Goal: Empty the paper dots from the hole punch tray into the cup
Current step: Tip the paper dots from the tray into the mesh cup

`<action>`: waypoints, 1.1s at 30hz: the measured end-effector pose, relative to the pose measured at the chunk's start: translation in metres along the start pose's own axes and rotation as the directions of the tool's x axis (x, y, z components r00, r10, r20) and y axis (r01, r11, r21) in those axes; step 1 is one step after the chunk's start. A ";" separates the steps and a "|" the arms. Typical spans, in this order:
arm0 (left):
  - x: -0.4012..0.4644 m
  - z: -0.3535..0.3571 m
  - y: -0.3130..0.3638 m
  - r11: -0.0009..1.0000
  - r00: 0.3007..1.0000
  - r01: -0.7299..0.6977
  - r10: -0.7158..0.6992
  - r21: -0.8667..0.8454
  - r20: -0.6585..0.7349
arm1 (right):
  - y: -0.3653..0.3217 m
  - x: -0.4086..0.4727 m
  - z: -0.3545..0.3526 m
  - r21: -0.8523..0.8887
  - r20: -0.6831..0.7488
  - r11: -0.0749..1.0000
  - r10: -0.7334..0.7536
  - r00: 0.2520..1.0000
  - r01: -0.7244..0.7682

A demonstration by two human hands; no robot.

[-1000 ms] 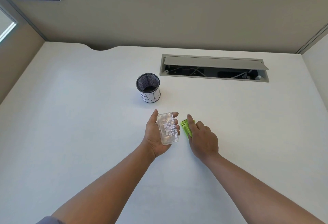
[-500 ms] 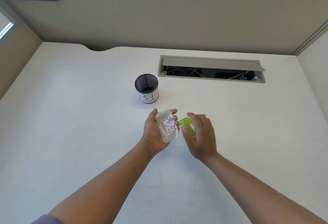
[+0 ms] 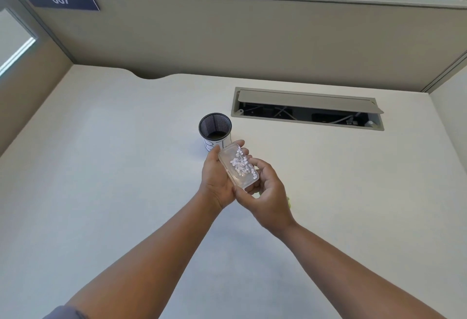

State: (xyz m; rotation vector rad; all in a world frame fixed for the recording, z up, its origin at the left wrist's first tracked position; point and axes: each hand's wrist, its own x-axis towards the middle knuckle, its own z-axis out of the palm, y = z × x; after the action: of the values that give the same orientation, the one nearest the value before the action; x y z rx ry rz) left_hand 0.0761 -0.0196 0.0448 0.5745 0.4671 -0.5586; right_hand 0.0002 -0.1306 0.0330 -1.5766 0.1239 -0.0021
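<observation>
A clear plastic hole punch tray (image 3: 236,167) holds several white paper dots (image 3: 241,164) and sits face up between both hands. My left hand (image 3: 216,179) cradles its left side and far end from below. My right hand (image 3: 265,192) grips its near right corner with thumb and fingers. The black mesh cup (image 3: 215,129), with a white label around its lower part, stands upright on the desk just beyond the tray's far end. A sliver of the green hole punch (image 3: 288,202) shows on the desk behind my right hand, mostly hidden.
The white desk (image 3: 101,192) is walled by beige partitions at the back and both sides. An open cable trough (image 3: 308,114) with a raised lid lies in the desk to the right of the cup.
My right hand left the green punch and came over to grip the tray's near corner. Both hands and the tray moved forward, closer to the cup.
</observation>
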 end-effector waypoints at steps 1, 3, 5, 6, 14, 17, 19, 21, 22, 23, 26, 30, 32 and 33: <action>0.001 0.001 0.002 1.000 1.000 -0.012 0.012 -0.006 -0.003 | -0.001 0.003 0.001 0.018 0.006 1.000 0.009 1.000 -0.009; 0.003 0.001 0.007 0.999 0.999 -0.034 0.034 -0.013 -0.010 | -0.004 0.010 0.002 0.042 0.025 0.999 0.026 0.999 -0.027; 0.005 0.001 0.011 0.998 0.998 -0.055 0.055 -0.011 -0.024 | -0.006 0.017 0.004 0.067 0.044 0.996 0.051 0.998 -0.054; 0.007 0.002 0.013 0.998 0.997 -0.069 0.069 -0.005 -0.028 | -0.007 0.021 0.005 0.087 0.049 0.994 0.066 0.997 -0.070; 0.019 -0.004 0.038 0.637 0.764 -0.406 0.630 0.655 -0.140 | -0.011 0.060 0.001 0.184 0.049 0.974 0.123 0.991 -0.130; 0.031 -0.015 0.052 0.438 0.636 -0.391 0.765 0.810 -0.106 | -0.011 0.077 0.002 0.143 0.052 0.981 0.125 0.991 -0.131; 0.040 -0.020 0.058 0.322 0.617 -0.319 0.784 0.891 -0.062 | -0.011 0.089 0.003 0.096 0.056 0.986 0.132 0.990 -0.137; 0.045 -0.024 0.061 0.255 0.637 -0.253 0.770 0.933 -0.037 | -0.010 0.100 0.005 0.026 0.063 0.990 0.137 0.989 -0.139; 0.047 -0.024 0.062 0.229 0.659 -0.209 0.751 0.951 -0.036 | -0.010 0.105 0.006 -0.012 0.069 0.990 0.139 0.988 -0.139; 0.048 -0.025 0.063 0.200 0.685 -0.169 0.728 0.965 -0.031 | -0.011 0.109 0.006 -0.048 0.072 0.989 0.142 0.987 -0.139; 0.050 -0.030 0.067 0.095 0.749 -0.127 0.662 0.987 0.033 | -0.011 0.121 0.007 -0.134 0.077 0.982 0.147 0.986 -0.136; 0.050 -0.036 0.071 0.093 0.800 -0.170 0.595 0.981 0.083 | -0.014 0.133 0.008 -0.206 0.079 0.968 0.160 0.984 -0.140; 0.053 -0.040 0.074 0.079 0.809 -0.181 0.579 0.980 0.102 | -0.016 0.137 0.008 -0.231 0.084 0.962 0.167 0.982 -0.144; 0.055 -0.042 0.076 0.059 0.809 -0.179 0.576 0.982 0.113 | -0.017 0.139 0.008 -0.238 0.085 0.960 0.171 0.982 -0.147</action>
State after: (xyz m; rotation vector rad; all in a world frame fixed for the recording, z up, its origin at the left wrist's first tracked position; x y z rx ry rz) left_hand 0.1528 0.0399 0.0118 2.0945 0.1364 -0.1276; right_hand 0.1400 -0.1338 0.0391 -1.7914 0.1738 0.2283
